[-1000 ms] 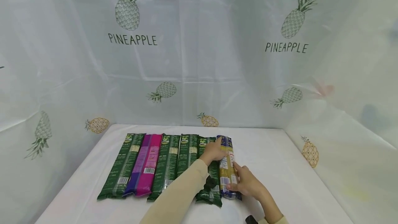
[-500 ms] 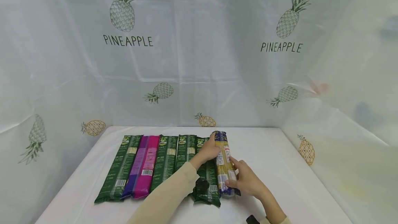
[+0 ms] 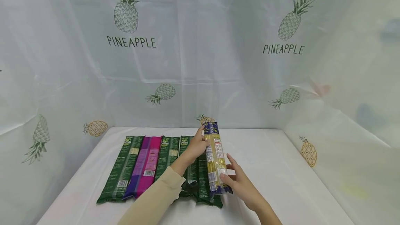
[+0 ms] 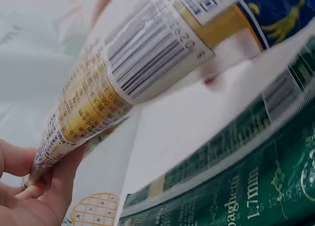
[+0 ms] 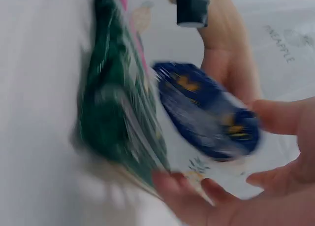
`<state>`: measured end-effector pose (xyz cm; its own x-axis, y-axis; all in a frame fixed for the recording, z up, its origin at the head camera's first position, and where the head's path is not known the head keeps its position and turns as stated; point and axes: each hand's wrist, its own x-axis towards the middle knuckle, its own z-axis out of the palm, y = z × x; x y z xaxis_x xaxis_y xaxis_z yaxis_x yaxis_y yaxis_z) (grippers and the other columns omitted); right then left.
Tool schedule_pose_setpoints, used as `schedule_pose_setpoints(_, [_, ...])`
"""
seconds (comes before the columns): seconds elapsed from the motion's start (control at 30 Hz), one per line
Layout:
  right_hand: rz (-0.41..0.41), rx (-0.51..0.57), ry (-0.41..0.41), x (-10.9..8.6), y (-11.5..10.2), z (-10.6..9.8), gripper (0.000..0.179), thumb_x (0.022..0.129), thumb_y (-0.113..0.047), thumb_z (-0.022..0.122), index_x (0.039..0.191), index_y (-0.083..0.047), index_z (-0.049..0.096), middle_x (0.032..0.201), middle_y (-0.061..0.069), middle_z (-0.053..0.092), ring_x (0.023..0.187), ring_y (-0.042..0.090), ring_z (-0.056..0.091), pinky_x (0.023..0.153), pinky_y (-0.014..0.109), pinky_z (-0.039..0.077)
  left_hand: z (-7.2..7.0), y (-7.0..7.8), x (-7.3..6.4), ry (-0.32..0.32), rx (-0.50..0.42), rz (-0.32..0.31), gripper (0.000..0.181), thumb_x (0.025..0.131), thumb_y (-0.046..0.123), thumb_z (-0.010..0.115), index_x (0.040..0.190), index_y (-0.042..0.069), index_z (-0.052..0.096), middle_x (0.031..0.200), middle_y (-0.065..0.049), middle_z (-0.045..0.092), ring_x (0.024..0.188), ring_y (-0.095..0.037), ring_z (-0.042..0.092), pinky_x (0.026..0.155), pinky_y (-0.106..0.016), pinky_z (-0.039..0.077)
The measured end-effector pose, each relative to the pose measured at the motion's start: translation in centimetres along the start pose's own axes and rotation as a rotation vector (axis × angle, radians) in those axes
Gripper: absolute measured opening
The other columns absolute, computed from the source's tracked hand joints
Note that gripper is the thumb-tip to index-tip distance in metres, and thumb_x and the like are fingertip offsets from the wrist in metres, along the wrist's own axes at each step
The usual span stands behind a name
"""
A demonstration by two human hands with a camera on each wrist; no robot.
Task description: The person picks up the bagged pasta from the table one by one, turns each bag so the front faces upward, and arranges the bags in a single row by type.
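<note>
Clock directions as seen from the head camera, centred on the gold-and-blue packet.

1. First green packet [image 3: 120,169]: flat on the white bench [image 3: 265,162], far out at 9 o'clock.
2. Magenta-and-purple packet [image 3: 145,166]: 9 o'clock, flat, alongside the first.
3. Second green packet [image 3: 167,153]: 9 o'clock, flat, next in the row.
4. Third green packet [image 3: 192,174]: 9 o'clock, partly covered by the left arm in its cream sleeve [image 3: 150,197].
5. Left hand [image 3: 197,145]: 11 o'clock, pinching the packet's upper end, index finger lying up along its edge.
6. Fourth green packet [image 3: 203,181]: 8 o'clock, partly covered by the held packet.
7. Gold-and-blue packet [image 3: 215,159]: at centre, raised off the bench between both hands, long axis from 11 to 5 o'clock, barcode near its lower end.
8. Right hand [image 3: 242,181]: 4 o'clock, holding the lower end, thumb on the front face.
9. Pineapple-print curtain [image 3: 200,61]: hanging at 12 o'clock.
</note>
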<state>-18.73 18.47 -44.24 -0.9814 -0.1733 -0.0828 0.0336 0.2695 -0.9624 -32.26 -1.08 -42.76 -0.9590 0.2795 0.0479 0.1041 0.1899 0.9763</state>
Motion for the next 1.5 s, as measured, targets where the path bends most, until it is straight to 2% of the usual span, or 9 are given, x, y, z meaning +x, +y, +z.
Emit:
schedule_pose_setpoints(0.17, [0.086, 0.370, -0.230, 0.3, 0.3, 0.4, 0.085, 0.111, -0.039, 0.054, 0.172, -0.033, -0.004, 0.161, 0.026, 0.037, 0.128, 0.034, 0.062, 0.102, 0.058, 0.054, -1.1, 0.0, -0.6, -0.035, -0.125, -0.002, 0.077, 0.112, 0.013, 0.054, 0.173, 0.025, 0.010, 0.126, -0.021, 0.065, 0.101, -0.027, 0.069, 0.086, -0.046, 0.059])
schedule_pose_setpoints(0.27, [0.089, 0.455, -0.262, 0.6, 0.6, 0.6, 0.084, 0.111, -0.036, 0.054, 0.172, -0.036, -0.003, 0.161, 0.024, 0.042, 0.129, 0.030, 0.063, 0.105, 0.055, 0.053, -1.4, 0.4, -1.0, -0.038, -0.114, 0.004, 0.075, 0.113, 0.015, 0.052, 0.173, 0.027, 0.009, 0.124, -0.019, 0.066, 0.101, -0.027, 0.068, 0.089, -0.049, 0.057])
schedule_pose_setpoints(0.4, [0.045, 0.418, -0.214, 0.6, 1.1, 1.1, 0.086, 0.110, -0.032, 0.058, 0.172, -0.035, -0.002, 0.164, 0.029, 0.034, 0.128, 0.030, 0.062, 0.102, 0.046, 0.055, -1.4, 0.5, -1.5, -0.036, -0.041, 0.012, 0.074, 0.114, 0.017, 0.049, 0.173, 0.028, 0.006, 0.125, -0.017, 0.066, 0.088, -0.021, 0.063, 0.090, -0.056, 0.053])
schedule_pose_setpoints(0.53, [-0.002, 0.384, -0.162, 0.8, 1.6, 1.7, 0.087, 0.110, -0.026, 0.060, 0.173, -0.032, 0.001, 0.164, 0.031, 0.032, 0.129, 0.030, 0.061, 0.100, 0.043, 0.056, -1.2, 0.1, -1.6, -0.029, 0.065, 0.029, 0.074, 0.114, 0.017, 0.049, 0.173, 0.026, 0.006, 0.099, -0.013, 0.063, 0.064, -0.020, 0.045, 0.068, -0.047, 0.048])
schedule_pose_setpoints(0.67, [-0.050, 0.350, -0.091, 1.1, 1.8, 2.1, 0.086, 0.107, -0.018, 0.062, 0.173, -0.028, 0.007, 0.160, 0.031, 0.036, 0.131, 0.032, 0.059, 0.100, 0.042, 0.056, -1.1, -0.2, -1.4, -0.017, 0.215, 0.058, 0.072, 0.114, 0.020, 0.049, 0.173, 0.020, 0.009, 0.083, -0.008, 0.061, 0.062, -0.035, 0.059, 0.057, -0.038, 0.047])
schedule_pose_setpoints(0.97, [-0.139, 0.247, -0.002, 1.2, 1.6, 2.7, 0.085, 0.105, -0.005, 0.063, 0.172, -0.027, 0.018, 0.158, 0.031, 0.040, 0.127, 0.038, 0.062, 0.098, 0.047, 0.058, -0.7, 1.0, -1.9, 0.063, 0.468, 0.145, 0.079, 0.109, 0.044, 0.059, 0.172, 0.016, 0.020, 0.111, -0.020, 0.068, 0.085, -0.038, 0.071, 0.073, -0.048, 0.058])
schedule_pose_setpoints(1.1, [-0.151, 0.195, 0.021, 1.2, 1.8, 2.9, 0.086, 0.104, -0.005, 0.065, 0.172, -0.026, 0.018, 0.156, 0.030, 0.042, 0.123, 0.038, 0.065, 0.095, 0.046, 0.060, -0.3, 0.7, -2.0, 0.030, 0.429, 0.197, 0.085, 0.105, 0.047, 0.065, 0.172, 0.018, 0.020, 0.141, -0.028, 0.058, 0.111, -0.038, 0.066, 0.086, -0.051, 0.057])
schedule_pose_setpoints(1.3, [-0.151, 0.172, 0.014, 1.4, 2.2, 3.0, 0.087, 0.104, -0.008, 0.067, 0.173, -0.025, 0.018, 0.152, 0.028, 0.045, 0.122, 0.038, 0.066, 0.092, 0.043, 0.061, 0.0, -0.4, -1.8, 0.009, 0.347, 0.237, 0.081, 0.105, 0.045, 0.067, 0.172, 0.029, 0.023, 0.153, -0.030, 0.046, 0.126, -0.047, 0.056, 0.096, -0.063, 0.052])
schedule_pose_setpoints(1.5, [-0.126, 0.180, 0.031, 1.4, 2.1, 3.2, 0.087, 0.104, -0.018, 0.071, 0.173, -0.024, 0.018, 0.137, 0.024, 0.054, 0.113, 0.031, 0.070, 0.089, 0.041, 0.061, 0.1, -1.0, -1.8, -0.001, 0.187, 0.183, 0.073, 0.108, 0.033, 0.065, 0.170, 0.036, 0.027, 0.165, -0.019, 0.039, 0.142, -0.046, 0.049, 0.104, -0.066, 0.049])
